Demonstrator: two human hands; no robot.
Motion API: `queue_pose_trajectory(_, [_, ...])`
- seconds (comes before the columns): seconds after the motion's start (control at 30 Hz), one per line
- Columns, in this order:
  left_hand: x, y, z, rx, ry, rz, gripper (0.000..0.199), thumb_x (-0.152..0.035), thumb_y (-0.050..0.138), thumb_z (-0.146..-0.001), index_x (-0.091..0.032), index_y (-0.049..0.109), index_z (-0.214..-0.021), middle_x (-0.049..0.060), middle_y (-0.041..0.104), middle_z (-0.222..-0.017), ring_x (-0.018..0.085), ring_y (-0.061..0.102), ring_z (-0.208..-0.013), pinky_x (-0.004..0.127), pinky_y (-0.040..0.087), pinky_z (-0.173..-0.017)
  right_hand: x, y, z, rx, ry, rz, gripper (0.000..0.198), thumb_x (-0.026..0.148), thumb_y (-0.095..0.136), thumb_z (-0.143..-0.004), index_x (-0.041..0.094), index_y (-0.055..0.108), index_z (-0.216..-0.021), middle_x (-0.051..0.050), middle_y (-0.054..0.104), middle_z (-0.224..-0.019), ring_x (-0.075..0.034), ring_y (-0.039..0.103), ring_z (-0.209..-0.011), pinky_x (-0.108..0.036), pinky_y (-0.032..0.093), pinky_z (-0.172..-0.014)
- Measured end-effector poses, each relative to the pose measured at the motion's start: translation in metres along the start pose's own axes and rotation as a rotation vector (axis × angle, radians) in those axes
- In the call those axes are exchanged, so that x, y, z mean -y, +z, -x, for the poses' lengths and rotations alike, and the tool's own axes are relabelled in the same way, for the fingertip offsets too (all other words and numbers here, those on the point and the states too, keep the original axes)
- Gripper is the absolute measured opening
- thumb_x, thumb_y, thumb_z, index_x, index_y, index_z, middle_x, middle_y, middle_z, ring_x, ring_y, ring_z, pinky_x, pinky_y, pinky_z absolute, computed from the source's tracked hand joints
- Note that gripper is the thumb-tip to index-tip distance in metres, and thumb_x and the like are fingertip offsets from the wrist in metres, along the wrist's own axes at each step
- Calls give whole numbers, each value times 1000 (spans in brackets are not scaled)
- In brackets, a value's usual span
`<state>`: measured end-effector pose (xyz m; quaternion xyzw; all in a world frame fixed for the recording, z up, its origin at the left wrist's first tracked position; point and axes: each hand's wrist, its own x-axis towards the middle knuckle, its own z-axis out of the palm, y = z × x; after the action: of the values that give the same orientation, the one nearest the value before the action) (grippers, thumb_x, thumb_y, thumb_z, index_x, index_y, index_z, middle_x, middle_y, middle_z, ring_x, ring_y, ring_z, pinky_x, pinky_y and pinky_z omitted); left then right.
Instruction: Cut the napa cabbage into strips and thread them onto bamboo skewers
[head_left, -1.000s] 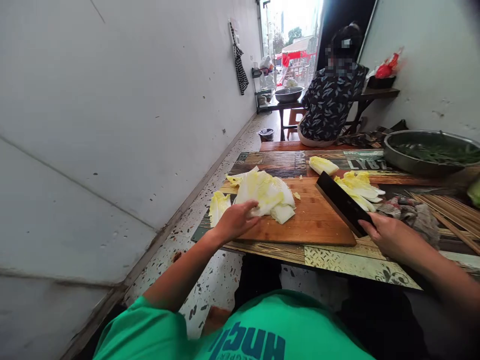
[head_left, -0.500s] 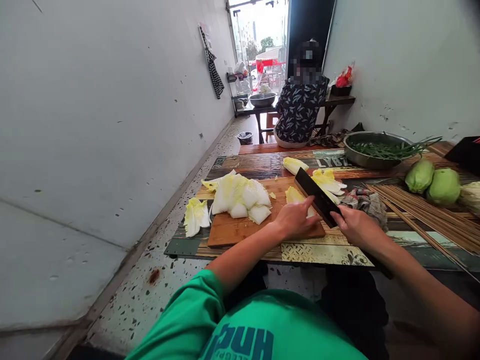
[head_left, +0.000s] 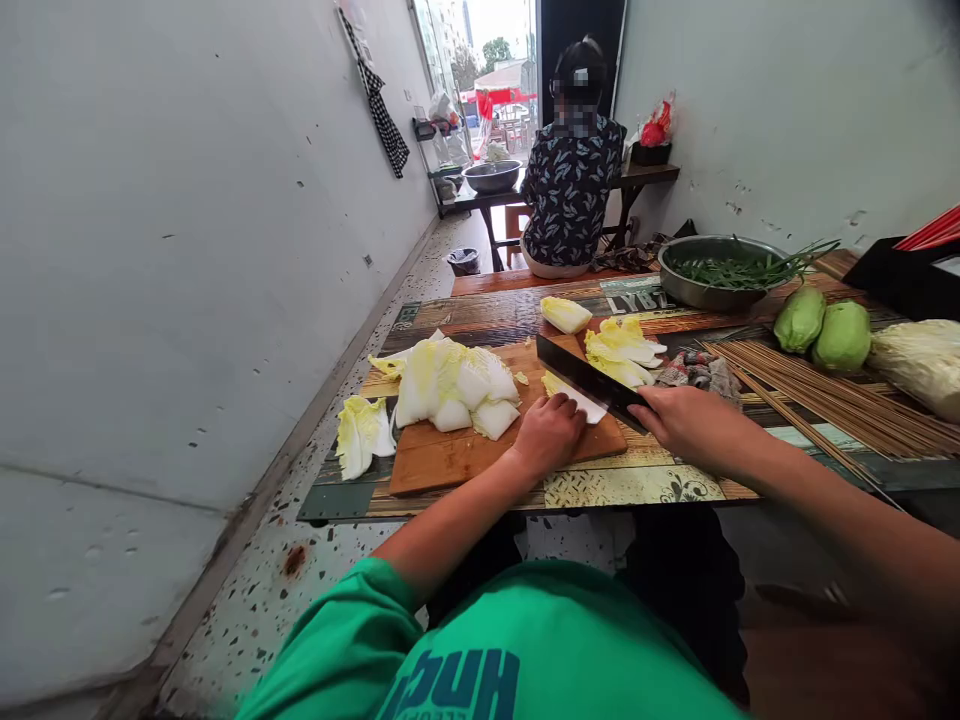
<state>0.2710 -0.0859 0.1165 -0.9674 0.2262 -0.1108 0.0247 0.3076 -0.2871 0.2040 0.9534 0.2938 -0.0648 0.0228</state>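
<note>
Wears a green T-shirt [head_left: 600,640], one short sleeve [head_left: 352,620] showing, dark blue lettering [head_left: 491,680] across the front, and black trousers [head_left: 686,580].

Cleaver [head_left: 584,377] in right hand [head_left: 684,420]

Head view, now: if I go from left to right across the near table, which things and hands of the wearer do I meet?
Loose cabbage leaf → cabbage pile → left hand → right hand → first green vegetable → second green vegetable → pale leafy vegetable.
</note>
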Motion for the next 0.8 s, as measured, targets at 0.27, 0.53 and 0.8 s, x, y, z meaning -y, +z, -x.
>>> queue_pose_trajectory(0.27, [1, 8, -3, -37, -10, 16, 22, -21, 50, -100, -14, 71, -99, 11, 70, -96, 24, 63, -93, 36, 51, -76, -1, 7, -20, 99, -16, 39, 33, 29, 38, -102, 12, 66, -100, -18, 73, -92, -29, 71, -88, -33, 40, -66])
queue_pose_trajectory(0.53, [0, 9, -2, -44, -11, 23, 24, -23, 48, -101, -15, 70, -100, 10, 70, -96, 23, 62, -93, 35, 49, -76, -6, -2, -21, 155, -39, 24, 31, 27, 40, -102, 13, 67, -99, -15, 74, -91, -26, 71, -86, -30, 40, -67])
queue_pose_trajectory(0.8, [-2, 8, -2, -33, -12, 36, 22, -23, 50, -100, -15, 70, -98, 10, 70, -95, 24, 63, -90, 36, 48, -73, -4, -10, -28, 202, -56, 60, 32, 25, 41, -101, 11, 69, -95, -17, 75, -88, -27, 72, -83, -30, 42, -67])
